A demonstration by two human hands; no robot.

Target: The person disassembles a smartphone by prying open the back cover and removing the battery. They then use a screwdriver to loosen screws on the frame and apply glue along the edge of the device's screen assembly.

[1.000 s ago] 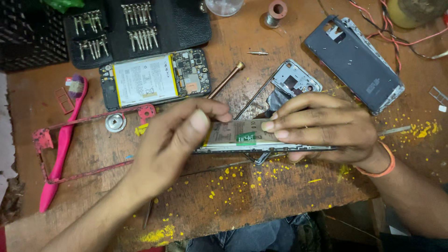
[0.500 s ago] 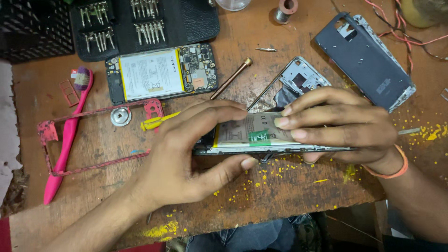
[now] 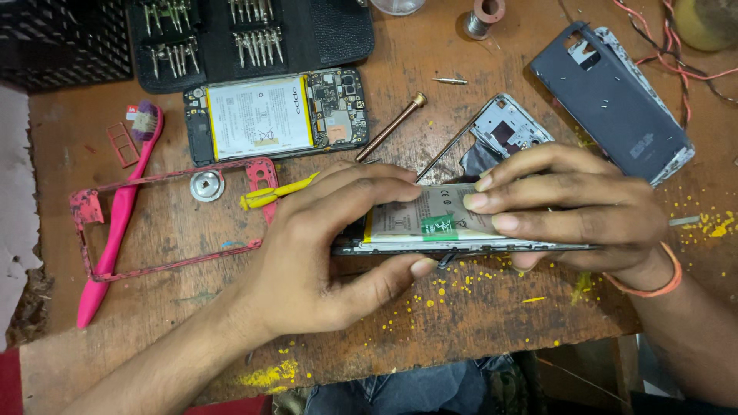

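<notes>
I see a worn wooden bench (image 3: 477, 323) strewn with yellow crumbs, an opened spare phone (image 3: 277, 115) and bit case (image 3: 246, 31) at eleven o'clock, a dark back cover (image 3: 615, 100) at two. Dead centre, my left hand (image 3: 323, 253) and right hand (image 3: 576, 207) have fingers clamped on the opened phone (image 3: 430, 223); I judge hard squeezing could bend its battery, or it slips off the near edge

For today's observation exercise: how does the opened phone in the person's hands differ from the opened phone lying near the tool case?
The held phone is gripped by the left hand and the right hand; the lying phone is untouched. The held phone is tilted, largely covered by fingers; the lying phone rests flat on the wooden table, fully exposed, circuit board showing. Both have their backs off, showing a white battery.
</notes>
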